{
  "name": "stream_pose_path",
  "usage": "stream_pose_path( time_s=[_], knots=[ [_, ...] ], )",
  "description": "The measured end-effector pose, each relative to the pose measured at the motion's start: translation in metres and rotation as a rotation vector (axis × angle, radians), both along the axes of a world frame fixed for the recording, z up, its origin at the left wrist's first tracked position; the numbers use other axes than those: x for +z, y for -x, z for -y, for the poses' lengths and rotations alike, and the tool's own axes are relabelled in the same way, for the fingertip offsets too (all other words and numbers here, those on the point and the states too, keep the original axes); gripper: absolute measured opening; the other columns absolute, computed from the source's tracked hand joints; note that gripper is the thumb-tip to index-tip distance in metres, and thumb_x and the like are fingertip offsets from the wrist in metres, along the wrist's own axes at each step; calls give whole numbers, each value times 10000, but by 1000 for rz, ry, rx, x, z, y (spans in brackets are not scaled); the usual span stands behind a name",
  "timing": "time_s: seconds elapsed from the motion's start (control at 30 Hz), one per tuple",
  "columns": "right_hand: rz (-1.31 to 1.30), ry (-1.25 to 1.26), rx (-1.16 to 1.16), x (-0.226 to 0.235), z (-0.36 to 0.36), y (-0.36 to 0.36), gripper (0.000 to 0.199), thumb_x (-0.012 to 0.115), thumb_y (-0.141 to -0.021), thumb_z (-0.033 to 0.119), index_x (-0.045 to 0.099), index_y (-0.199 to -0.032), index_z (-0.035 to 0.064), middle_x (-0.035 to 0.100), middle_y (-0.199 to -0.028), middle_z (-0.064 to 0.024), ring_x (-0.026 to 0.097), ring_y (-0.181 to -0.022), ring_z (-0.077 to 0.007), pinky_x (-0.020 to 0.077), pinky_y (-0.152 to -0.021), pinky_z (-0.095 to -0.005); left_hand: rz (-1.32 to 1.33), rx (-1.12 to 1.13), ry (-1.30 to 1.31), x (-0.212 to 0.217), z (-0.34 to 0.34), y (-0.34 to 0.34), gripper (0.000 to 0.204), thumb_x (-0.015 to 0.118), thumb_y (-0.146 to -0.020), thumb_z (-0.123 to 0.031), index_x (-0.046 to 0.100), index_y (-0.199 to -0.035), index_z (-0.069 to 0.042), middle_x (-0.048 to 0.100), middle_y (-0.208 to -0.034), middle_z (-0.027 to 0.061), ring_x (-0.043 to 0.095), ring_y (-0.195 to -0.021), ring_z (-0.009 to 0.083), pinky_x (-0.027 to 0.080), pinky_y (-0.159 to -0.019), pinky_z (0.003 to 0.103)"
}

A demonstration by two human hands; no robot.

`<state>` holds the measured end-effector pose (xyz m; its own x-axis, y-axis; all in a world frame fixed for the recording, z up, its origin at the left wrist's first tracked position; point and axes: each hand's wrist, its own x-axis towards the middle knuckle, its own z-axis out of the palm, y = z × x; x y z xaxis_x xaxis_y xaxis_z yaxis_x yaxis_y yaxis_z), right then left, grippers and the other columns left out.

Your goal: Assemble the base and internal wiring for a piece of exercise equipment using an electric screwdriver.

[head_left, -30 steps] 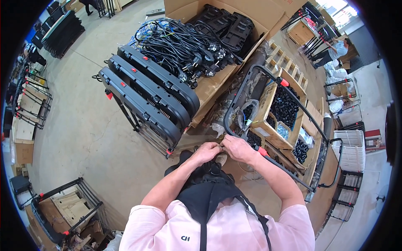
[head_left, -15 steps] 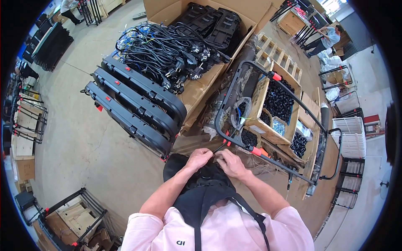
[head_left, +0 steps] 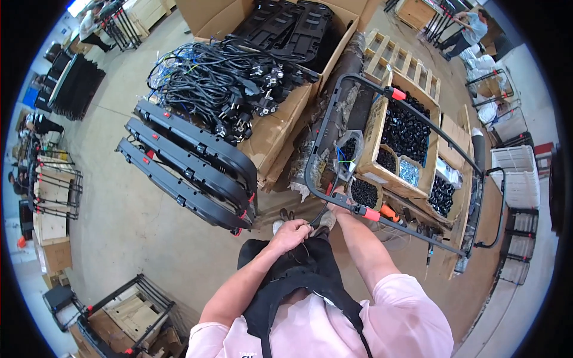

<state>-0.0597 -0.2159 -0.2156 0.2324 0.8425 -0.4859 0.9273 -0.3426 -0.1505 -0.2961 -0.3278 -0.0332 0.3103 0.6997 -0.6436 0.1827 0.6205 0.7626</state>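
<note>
My left hand (head_left: 290, 235) is closed in a pinch on a thin black cable (head_left: 320, 216), in front of my dark apron. That cable runs up toward a black tubular frame (head_left: 418, 237) with red clips, which lies over the boxes on the right. My right hand (head_left: 339, 206) is at the near bar of this frame; the bar and a fitting cover part of it, and its fingers do not show clearly. To the left stand three long black housings (head_left: 179, 160) with red switches, side by side.
A cardboard box (head_left: 280, 134) ahead bears black power cords (head_left: 209, 77) with plugs and black plastic parts (head_left: 304, 36). On the right, a wooden crate (head_left: 382, 174) holds small black parts, near an orange-handled tool (head_left: 390, 213). Another person (head_left: 468, 33) is at the far right.
My right hand has left the left hand and moved forward and right to the frame's bar. My left hand keeps its pinch slightly lower. The whole view has shifted a little.
</note>
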Motion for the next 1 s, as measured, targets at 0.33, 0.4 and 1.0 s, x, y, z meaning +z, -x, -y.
stream_pose_path(
  time_s=[0.33, 0.4, 1.0],
  knots=[
    [-930, 355, -740, 69, 101, -4, 217, 582, -988, 280, 621, -949, 70, 627, -775, -101, 627, -606, -230, 498, -515, -396, 193, 146, 27, -27, 2, -23, 264, 543, -1100, -215, 705, -1137, -11, 673, -893, 18, 622, -773, 115, 532, -745, 271],
    [-913, 341, -680, 112, 140, 5, 200, 589, -971, 261, 628, -995, 66, 641, -807, -120, 654, -660, -258, 519, -569, -420, 253, 188, 40, -33, 6, -24, 264, 543, -1111, -224, 697, -1159, -14, 680, -909, 22, 634, -784, 117, 535, -748, 272],
    [-459, -18, -40, 228, 184, -4, 813, 600, -904, 70, 255, -1632, -38, 548, -1418, -303, 550, -1331, -472, 462, -1132, -537, 117, 146, -70, -23, 6, -64, 313, 536, -1121, -231, 715, -1177, 20, 749, -981, 76, 696, -863, 153, 569, -818, 320]
  ],
)
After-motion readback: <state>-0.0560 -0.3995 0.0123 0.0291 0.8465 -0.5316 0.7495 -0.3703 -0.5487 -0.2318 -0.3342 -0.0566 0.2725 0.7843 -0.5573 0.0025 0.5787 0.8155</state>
